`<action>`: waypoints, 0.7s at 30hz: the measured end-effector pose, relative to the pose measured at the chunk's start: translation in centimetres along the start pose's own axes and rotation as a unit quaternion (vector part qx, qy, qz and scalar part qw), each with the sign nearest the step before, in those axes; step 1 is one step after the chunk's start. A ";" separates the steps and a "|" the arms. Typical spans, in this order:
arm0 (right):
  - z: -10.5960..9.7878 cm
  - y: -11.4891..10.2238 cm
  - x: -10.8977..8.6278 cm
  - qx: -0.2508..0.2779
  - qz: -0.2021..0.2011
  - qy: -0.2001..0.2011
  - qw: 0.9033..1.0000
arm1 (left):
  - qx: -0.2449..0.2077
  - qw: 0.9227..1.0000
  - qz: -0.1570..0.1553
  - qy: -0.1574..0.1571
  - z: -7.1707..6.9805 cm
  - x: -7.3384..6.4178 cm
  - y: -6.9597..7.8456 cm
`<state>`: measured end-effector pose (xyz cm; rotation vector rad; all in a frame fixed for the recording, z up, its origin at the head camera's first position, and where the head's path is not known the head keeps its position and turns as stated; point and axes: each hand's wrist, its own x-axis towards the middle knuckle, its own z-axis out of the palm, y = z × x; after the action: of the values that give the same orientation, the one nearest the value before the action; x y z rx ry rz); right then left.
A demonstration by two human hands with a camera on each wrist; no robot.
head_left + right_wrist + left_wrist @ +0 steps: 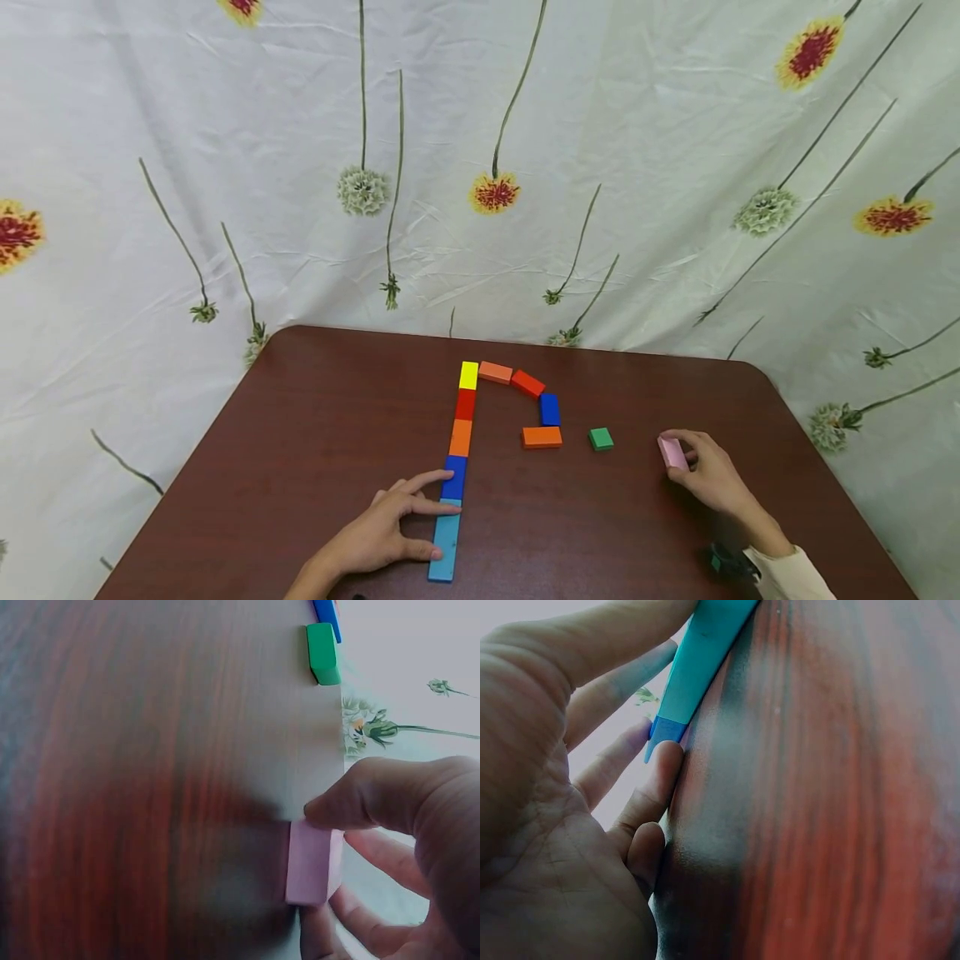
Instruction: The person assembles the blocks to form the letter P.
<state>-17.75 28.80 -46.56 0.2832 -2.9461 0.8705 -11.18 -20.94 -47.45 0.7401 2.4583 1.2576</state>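
Note:
My left hand (381, 532) rests over the lower end of a straight row of blocks. Its thumb and forefinger touch the light blue block (446, 542), and another fingertip lies on the dark blue block (454, 477). In the left wrist view the light blue block (709, 660) runs up past the thumb. Above in the row come an orange block (461, 437), a red block (465, 405) and a yellow block (468, 375). On the right of the table, my right hand (711, 479) pinches a pink block (309, 862) between thumb and fingers.
From the yellow block a curve of salmon (496, 372), red (528, 383), blue (550, 409) and orange blocks (542, 437) bends rightward. A green block (601, 439) lies alone between it and my right hand. Flowered cloth (450, 125) hangs behind the dark wooden table (330, 417).

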 end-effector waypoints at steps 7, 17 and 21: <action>-0.2 -0.2 0.6 -0.013 0.010 -0.023 1.000 | 0.002 1.000 0.002 0.000 0.0 0.2 0.0; -0.1 -1.0 1.1 0.014 -0.002 -0.024 1.000 | -0.007 1.000 0.001 -0.005 0.1 0.2 -0.2; 0.0 -2.4 1.6 0.031 -0.030 -0.008 0.999 | -0.005 1.000 0.001 -0.001 0.1 0.1 -0.3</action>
<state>-18.89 26.56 -45.13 0.3820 -2.9110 0.9572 -11.34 -20.95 -47.75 0.7411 2.4485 1.2673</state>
